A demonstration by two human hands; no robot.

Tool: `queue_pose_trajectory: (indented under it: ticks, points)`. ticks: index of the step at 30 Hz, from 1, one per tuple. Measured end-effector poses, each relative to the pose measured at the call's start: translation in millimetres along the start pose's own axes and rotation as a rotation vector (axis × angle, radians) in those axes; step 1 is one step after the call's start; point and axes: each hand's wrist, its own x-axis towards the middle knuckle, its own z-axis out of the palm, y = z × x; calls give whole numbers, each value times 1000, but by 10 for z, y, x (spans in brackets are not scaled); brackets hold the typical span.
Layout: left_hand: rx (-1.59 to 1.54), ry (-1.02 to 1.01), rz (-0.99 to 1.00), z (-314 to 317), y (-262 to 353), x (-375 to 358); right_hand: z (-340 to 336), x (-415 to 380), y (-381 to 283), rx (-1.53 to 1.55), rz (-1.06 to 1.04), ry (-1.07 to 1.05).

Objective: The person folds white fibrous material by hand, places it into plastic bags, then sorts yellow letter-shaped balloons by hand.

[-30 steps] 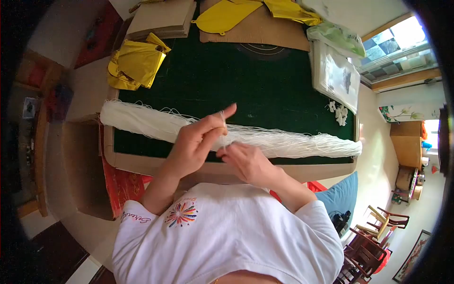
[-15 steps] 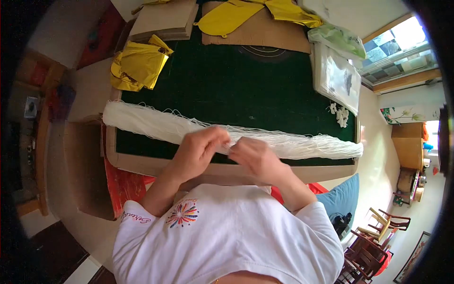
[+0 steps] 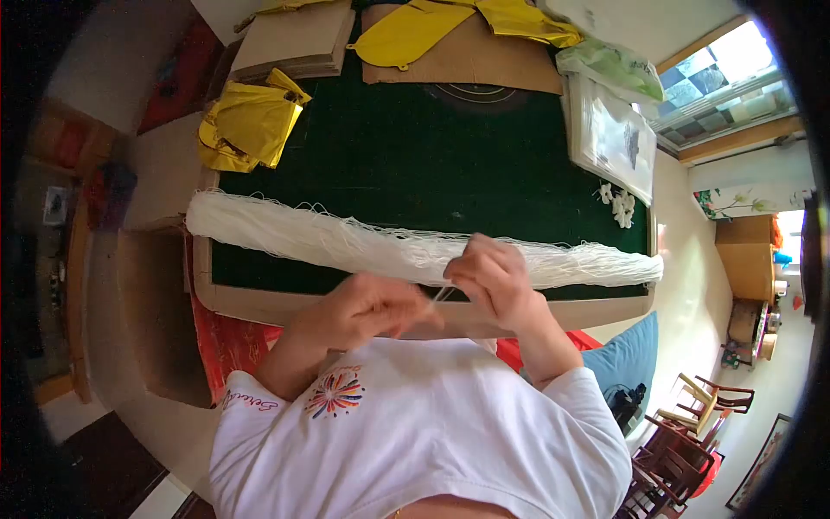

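Observation:
A long skein of white string (image 3: 320, 232) lies across the near side of the green-topped table (image 3: 363, 164). Over its front edge, my right hand (image 3: 494, 281) is closed, with its fingers pinched on a short length of white string (image 3: 443, 293). This piece runs down and left toward the fingertips of my left hand (image 3: 367, 311). My left hand is lower and closer to my shirt, in front of the table edge. Motion smears its fingers, so I cannot make out whether they grip the string.
Yellow foil pieces (image 3: 252, 125) lie at the table's left, near a cardboard stack (image 3: 294, 41). More yellow foil (image 3: 411, 35) rests on a flat cardboard sheet (image 3: 510, 73). Clear plastic bags (image 3: 609, 138) and small white pieces (image 3: 622, 209) are at the right. A blue cushion (image 3: 627, 359) is below.
My hands were together above the skein. My left hand has come down toward my body, and my right hand has shifted slightly right. A short string now shows between them.

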Motion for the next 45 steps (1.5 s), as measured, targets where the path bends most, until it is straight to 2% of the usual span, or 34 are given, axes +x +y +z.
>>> queue_pose_trajectory:
  ticks: [2, 3, 5, 6, 8, 9, 10, 12, 13, 15, 16, 18, 19, 20, 22, 23, 25, 26, 27, 28, 29, 30, 32, 33, 34, 36, 37, 38, 39, 40, 41, 42, 44, 45]
  points:
    - [-603, -95, 307, 55, 9, -6, 73, -45, 64, 31, 28, -53]
    - [-771, -42, 427, 50, 6, 41, 163, -63, 41, 44, 38, -84]
    - [-467, 352, 491, 36, -30, 167, 302, -91, -95, -2, 96, -187]
    - [179, 531, 352, -16, 26, 193, 239, -83, -108, 1, 94, -187]
    - [189, 135, 182, 37, -84, 86, 8, -63, -109, -3, 58, -68]
    - [-82, -67, 67, 46, 37, 18, -63, -18, -114, -79, 9, -24]
    - [-85, -74, 62, 55, 47, 24, -31, -22, -51, -53, 30, -30]
    - [-711, -178, 426, 87, 54, 55, 124, -59, -16, 27, 94, -99]
    - [-839, -25, 293, 59, 14, -30, 187, -57, -77, 28, 60, -148]
    - [-234, 448, 216, -48, 60, 149, 239, -48, -174, 89, 48, -210]
    - [180, 490, 322, -48, -57, 219, 187, -52, -154, 90, 49, -209]
    - [94, 22, 142, -18, -72, 64, 1, -58, -44, -37, 60, -70]
    - [-105, -367, 196, -129, 82, 66, -36, -32, 8, -73, 103, -36]
    - [-106, -372, 199, -115, 58, 5, 3, -51, 19, -78, 105, -34]
    - [-798, 66, 174, -8, 37, -127, 176, -125, -4, 35, 82, -81]
    - [-461, 386, 274, -28, 76, 43, 245, -118, -60, 76, 53, -155]
    - [310, 551, 319, -71, -75, 206, 184, -114, -50, 91, 0, -112]
    - [219, 249, -27, -82, -50, 48, 138, -96, -30, 111, -60, -72]
    - [217, 244, -29, -70, 0, -14, 51, -73, -19, 27, 15, -14]
    - [-207, 14, 86, -67, 50, -58, -20, -42, 11, -57, 90, 45]
    - [-629, -219, 198, -51, 74, -95, 17, -35, 79, -107, 72, 19]
    - [-605, -36, 217, -6, 76, -112, 78, -68, 48, -60, 72, -79]
    - [-17, 389, 146, 28, 155, 116, 203, -101, -76, 38, 24, -208]
    - [293, 235, 188, -52, 60, 125, 148, -88, -72, 37, 18, -211]
    - [292, 239, 189, -86, 44, 73, 49, -79, -73, 35, 45, -136]
    - [-572, -285, 65, -98, 119, -32, -67, 18, -62, 10, 61, -32]
    - [-632, -127, 81, -38, 32, -72, 23, -11, -48, 1, 110, -59]
    - [-627, -128, 79, -3, 52, -17, 126, -47, -25, -8, 154, -84]
    - [-335, 162, 91, 53, 96, 96, 135, -75, -25, -8, 133, -237]
    - [-36, 446, 106, 74, 117, 168, 117, -71, -28, -11, 127, -233]
    - [186, 247, 38, -5, 58, 73, 87, -65, -36, 52, 122, -141]
    - [181, 252, 35, -20, 65, 24, 46, -70, -50, 119, 122, -53]
    - [-614, -58, 46, -29, 121, -64, -37, -23, -69, 29, 132, -79]
    - [-519, 134, 57, 1, 138, -55, 16, -56, -56, 16, 150, -211]
